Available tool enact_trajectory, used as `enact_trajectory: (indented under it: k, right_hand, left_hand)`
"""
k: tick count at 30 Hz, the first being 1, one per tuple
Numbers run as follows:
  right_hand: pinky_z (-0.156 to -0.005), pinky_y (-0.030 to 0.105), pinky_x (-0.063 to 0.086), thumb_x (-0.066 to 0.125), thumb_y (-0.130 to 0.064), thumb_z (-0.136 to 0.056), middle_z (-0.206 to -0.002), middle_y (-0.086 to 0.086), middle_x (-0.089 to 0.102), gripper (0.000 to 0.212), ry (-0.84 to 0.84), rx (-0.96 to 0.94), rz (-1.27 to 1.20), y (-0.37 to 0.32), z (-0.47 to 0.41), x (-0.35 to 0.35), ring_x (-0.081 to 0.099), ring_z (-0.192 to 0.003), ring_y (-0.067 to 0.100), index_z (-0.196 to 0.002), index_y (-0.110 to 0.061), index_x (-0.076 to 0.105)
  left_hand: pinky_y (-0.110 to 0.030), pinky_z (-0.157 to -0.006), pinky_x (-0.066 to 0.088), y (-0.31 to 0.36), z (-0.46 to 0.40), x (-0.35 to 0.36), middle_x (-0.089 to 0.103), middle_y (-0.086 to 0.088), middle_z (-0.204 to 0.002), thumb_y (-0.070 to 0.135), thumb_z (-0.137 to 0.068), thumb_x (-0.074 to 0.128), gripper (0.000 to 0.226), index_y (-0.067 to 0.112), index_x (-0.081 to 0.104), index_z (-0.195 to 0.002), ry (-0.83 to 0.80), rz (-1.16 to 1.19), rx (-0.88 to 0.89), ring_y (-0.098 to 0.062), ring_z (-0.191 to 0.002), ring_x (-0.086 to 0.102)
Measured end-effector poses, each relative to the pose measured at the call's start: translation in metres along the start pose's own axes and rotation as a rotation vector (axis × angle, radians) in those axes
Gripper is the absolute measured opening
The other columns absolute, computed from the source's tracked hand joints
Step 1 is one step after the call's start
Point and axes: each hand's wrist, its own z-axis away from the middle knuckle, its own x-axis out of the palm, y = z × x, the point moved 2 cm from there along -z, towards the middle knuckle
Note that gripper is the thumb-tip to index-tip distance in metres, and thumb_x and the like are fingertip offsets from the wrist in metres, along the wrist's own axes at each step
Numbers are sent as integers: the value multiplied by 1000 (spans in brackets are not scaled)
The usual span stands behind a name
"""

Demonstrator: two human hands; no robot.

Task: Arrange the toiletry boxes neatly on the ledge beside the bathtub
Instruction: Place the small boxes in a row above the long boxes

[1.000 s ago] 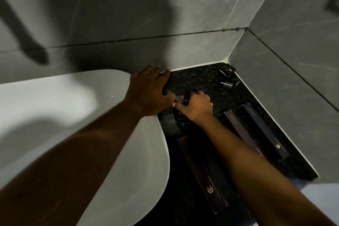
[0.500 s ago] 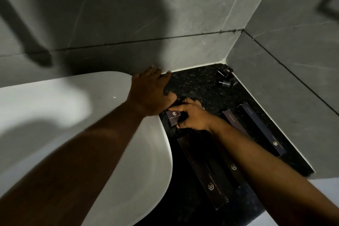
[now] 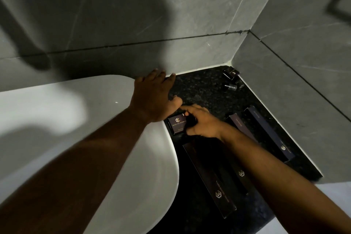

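Observation:
A small dark box with a gold logo point(image 3: 177, 124) lies flat on the black speckled ledge point(image 3: 205, 89) right beside the white bathtub rim point(image 3: 148, 157). My right hand point(image 3: 202, 122) grips its right end. My left hand point(image 3: 154, 97) rests flat with spread fingers on the tub rim and ledge edge, holding nothing. Three long dark boxes lie side by side on the ledge: one nearest me point(image 3: 210, 182), a middle one point(image 3: 239, 169) partly under my right forearm, and one point(image 3: 269, 133) along the right wall.
In the far corner sit another small dark box point(image 3: 230, 72) and a small dark bottle point(image 3: 230, 87) on its side. Grey tiled walls point(image 3: 190, 15) close the ledge at the back and right. Bare speckled ledge lies between my hands and the corner.
My right hand has drawn the small box back toward me and to the tub side, turning its logo face up. My left hand stayed on the tub rim.

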Motion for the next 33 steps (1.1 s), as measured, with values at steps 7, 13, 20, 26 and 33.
enact_trajectory:
  k: [7, 13, 20, 26, 33]
  right_hand:
    - [-102, 35, 46, 69, -27, -77, -121, 12, 65, 50, 585, 149, -114, 32, -22, -66, 61, -112, 27, -124, -13, 61]
    - [-99, 44, 41, 58, -56, -81, -122, 19, 60, 60, 629, 481, 345, 89, -65, -149, 52, -116, 40, -119, -10, 56]
    - [-107, 43, 32, 55, -59, -80, -131, 22, 52, 68, 513, 527, 382, 139, -115, -167, 48, -123, 39, -128, -11, 50]
    - [-107, 44, 33, 62, -63, -69, -139, 21, 44, 79, 317, 549, 368, 114, -126, -155, 39, -130, 40, -133, -20, 48]
    - [-105, 46, 37, 69, -35, -71, -130, 15, 40, 74, 3, 195, 509, 48, -81, -85, 37, -120, 42, -138, -45, 38]
  left_hand:
    - [-52, -103, 31, -4, 6, 2, 49, -12, -143, 53, -75, 33, 72, 21, 41, -138, -2, -25, 2, -33, -135, 39]
    - [-50, -108, 27, 1, 0, -5, 43, -9, -149, 57, -75, 25, 77, 21, 39, -141, 12, -33, -5, -29, -140, 32]
    - [-46, -113, 16, 3, -4, 2, 32, -8, -155, 60, -78, 21, 77, 22, 31, -145, -3, -31, 9, -26, -145, 21]
    - [-46, -113, 15, -1, -3, 3, 30, -7, -156, 59, -75, 19, 79, 24, 30, -145, -29, -26, -9, -25, -146, 19]
    - [-48, -109, 23, 2, -4, 1, 33, -9, -155, 59, -73, 23, 80, 24, 30, -145, -35, -51, -7, -27, -145, 22]
